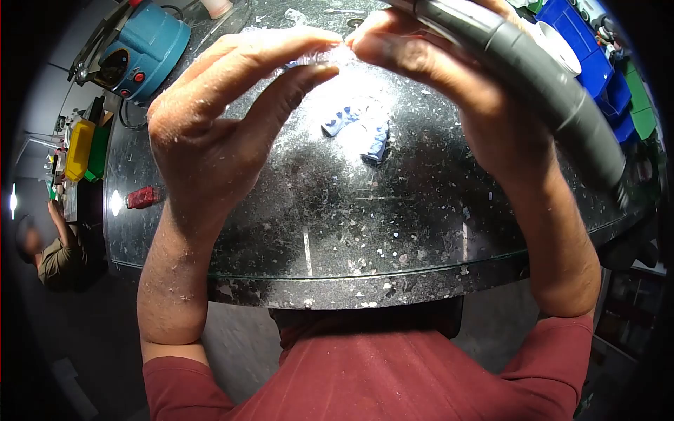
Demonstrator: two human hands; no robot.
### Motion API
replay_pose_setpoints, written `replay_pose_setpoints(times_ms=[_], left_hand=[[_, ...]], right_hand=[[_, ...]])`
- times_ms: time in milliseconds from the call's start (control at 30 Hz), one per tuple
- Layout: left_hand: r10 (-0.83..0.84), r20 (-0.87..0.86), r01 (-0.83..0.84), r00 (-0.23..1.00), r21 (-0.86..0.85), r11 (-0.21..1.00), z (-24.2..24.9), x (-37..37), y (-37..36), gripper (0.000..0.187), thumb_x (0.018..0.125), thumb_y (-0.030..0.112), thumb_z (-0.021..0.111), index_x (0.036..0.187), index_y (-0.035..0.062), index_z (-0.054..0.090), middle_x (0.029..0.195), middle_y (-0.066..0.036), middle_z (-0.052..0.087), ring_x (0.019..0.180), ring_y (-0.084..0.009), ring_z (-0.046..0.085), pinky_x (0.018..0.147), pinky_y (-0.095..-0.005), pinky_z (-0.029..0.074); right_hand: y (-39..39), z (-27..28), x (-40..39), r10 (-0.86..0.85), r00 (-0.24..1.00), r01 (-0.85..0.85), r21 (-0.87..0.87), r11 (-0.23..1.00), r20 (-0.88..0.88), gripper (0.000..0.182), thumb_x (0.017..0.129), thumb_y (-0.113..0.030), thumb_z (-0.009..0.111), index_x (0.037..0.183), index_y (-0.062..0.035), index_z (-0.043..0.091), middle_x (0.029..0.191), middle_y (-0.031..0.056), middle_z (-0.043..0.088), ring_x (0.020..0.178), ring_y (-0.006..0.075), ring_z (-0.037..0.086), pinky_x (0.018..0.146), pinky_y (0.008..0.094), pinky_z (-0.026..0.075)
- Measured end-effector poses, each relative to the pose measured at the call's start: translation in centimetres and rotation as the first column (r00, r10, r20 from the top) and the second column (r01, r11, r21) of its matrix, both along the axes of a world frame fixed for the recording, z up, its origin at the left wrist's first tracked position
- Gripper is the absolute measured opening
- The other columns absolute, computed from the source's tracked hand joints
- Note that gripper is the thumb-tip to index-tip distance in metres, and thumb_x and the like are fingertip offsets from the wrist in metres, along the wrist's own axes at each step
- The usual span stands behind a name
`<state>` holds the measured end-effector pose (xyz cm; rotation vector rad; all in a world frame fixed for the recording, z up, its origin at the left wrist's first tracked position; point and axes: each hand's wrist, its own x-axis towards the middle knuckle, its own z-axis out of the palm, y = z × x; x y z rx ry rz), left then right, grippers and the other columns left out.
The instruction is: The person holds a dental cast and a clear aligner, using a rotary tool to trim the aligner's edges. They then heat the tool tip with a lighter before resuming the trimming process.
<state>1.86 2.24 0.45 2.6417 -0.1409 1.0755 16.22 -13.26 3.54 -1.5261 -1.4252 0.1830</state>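
My left hand [217, 112] is at the upper middle, its thumb and fingers pinched around a small clear plastic piece [319, 56], whose shape is mostly hidden and washed out by glare. Opposite it, my right hand [456, 77] is wrapped round a thick dark grey rotary handpiece [533, 84], which slants down to the right and ends in a ribbed cable sleeve. The right thumb tip meets the left fingertips at the clear piece. The handpiece's working tip cannot be made out clearly. Below the hands, a pale blue horseshoe-shaped dental model [375, 140] lies on the bench.
The dark bench top [337, 210] is strewn with white chips and dust. A blue machine [144, 52] with red buttons stands upper left, with a small red block [142, 197] nearer. Blue bins [576, 35] and green bins [640, 105] line the right. Another person [56, 245] is far left.
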Motion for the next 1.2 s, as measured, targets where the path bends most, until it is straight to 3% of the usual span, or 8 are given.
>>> replay_pose_setpoints(times_ms=[33,133,167,300,333,433,533,1200], left_hand=[[-0.044,0.045,0.050,0.998,-0.155,0.987,-0.5,0.1,0.0,0.026,0.082,0.001,0.072,0.107,-0.0007,0.069,0.101,-0.011,0.071,0.096,-0.0175,0.067,0.085,-0.0288,0.053],[-0.104,0.079,0.127,0.991,-0.384,0.915,-0.9,0.1,0.3,0.028,0.083,0.001,0.072,0.110,-0.0026,0.067,0.102,-0.013,0.071,0.097,-0.0189,0.068,0.087,-0.0296,0.055],[-0.127,0.061,0.141,0.990,-0.464,0.875,-0.9,0.0,0.5,0.029,0.083,0.001,0.071,0.111,-0.0034,0.066,0.102,-0.014,0.070,0.097,-0.0195,0.068,0.088,-0.0299,0.055],[-0.142,0.046,0.148,0.989,-0.426,0.892,-1.0,-0.1,0.3,0.027,0.083,0.000,0.070,0.110,-0.0028,0.066,0.101,-0.013,0.070,0.096,-0.0186,0.068,0.088,-0.0299,0.056],[-0.128,0.060,0.141,0.990,-0.368,0.919,-0.9,-0.1,0.5,0.026,0.083,-0.001,0.071,0.108,-0.0019,0.068,0.101,-0.012,0.070,0.097,-0.0178,0.068,0.087,-0.0292,0.055],[-0.090,0.087,0.116,0.992,-0.371,0.921,-0.9,0.0,1.1,0.024,0.082,-0.001,0.071,0.106,-0.0013,0.069,0.102,-0.012,0.070,0.098,-0.0171,0.067,0.087,-0.0288,0.055],[-0.031,0.042,0.044,0.999,-0.334,0.942,-0.6,-0.1,1.1,0.024,0.081,-0.003,0.070,0.105,-0.0012,0.069,0.103,-0.012,0.070,0.098,-0.0172,0.067,0.088,-0.0299,0.053],[-0.011,0.030,0.015,0.999,-0.146,0.989,-0.1,-0.1,1.3,0.025,0.080,-0.006,0.070,0.105,-0.0008,0.070,0.103,-0.011,0.070,0.097,-0.0165,0.066,0.087,-0.0282,0.052]], right_hand=[[1.4,-3.2,2.7,0.176,0.953,-0.132,0.185,0.974,-0.248,0.031,0.084,-0.008,0.073,0.112,-0.0014,0.060,0.102,0.0095,0.066,0.085,0.0161,0.068,0.080,0.0277,0.055],[1.1,-3.2,3.2,0.137,0.986,-0.120,0.159,0.980,-0.095,0.028,0.086,-0.006,0.071,0.111,-0.0007,0.060,0.105,0.0085,0.065,0.094,0.0161,0.066,0.082,0.0279,0.054],[1.3,-4.0,3.5,0.245,0.931,-0.184,0.233,0.955,-0.271,0.028,0.087,-0.003,0.069,0.112,-0.0011,0.059,0.109,0.0083,0.062,0.099,0.0161,0.064,0.085,0.0278,0.054],[1.6,-4.9,2.5,0.274,0.654,-0.026,0.341,0.940,-0.705,0.031,0.088,0.003,0.063,0.118,-0.0021,0.054,0.118,0.0076,0.054,0.111,0.0151,0.058,0.092,0.0276,0.052],[1.9,-4.2,0.7,0.106,0.713,0.163,0.312,0.936,-0.693,0.031,0.091,0.002,0.060,0.120,-0.0022,0.050,0.119,0.0080,0.052,0.108,0.0154,0.059,0.094,0.0289,0.052],[0.6,-2.1,3.1,0.308,0.699,-0.118,0.321,0.940,-0.646,0.032,0.092,-0.018,0.065,0.119,-0.0022,0.056,0.109,0.0083,0.060,0.105,0.0154,0.060,0.093,0.0320,0.051],[0.3,0.2,-0.2,-0.039,0.793,0.187,0.181,0.966,-0.609,0.046,0.082,-0.034,0.076,0.114,-0.0036,0.063,0.096,0.0062,0.065,0.090,0.0135,0.064,0.085,0.0329,0.052],[-0.5,-0.2,-0.1,-0.109,0.916,0.169,0.126,0.977,-0.385,0.043,0.083,-0.031,0.076,0.115,-0.0043,0.063,0.095,0.0061,0.066,0.090,0.0134,0.064,0.084,0.0322,0.052]])
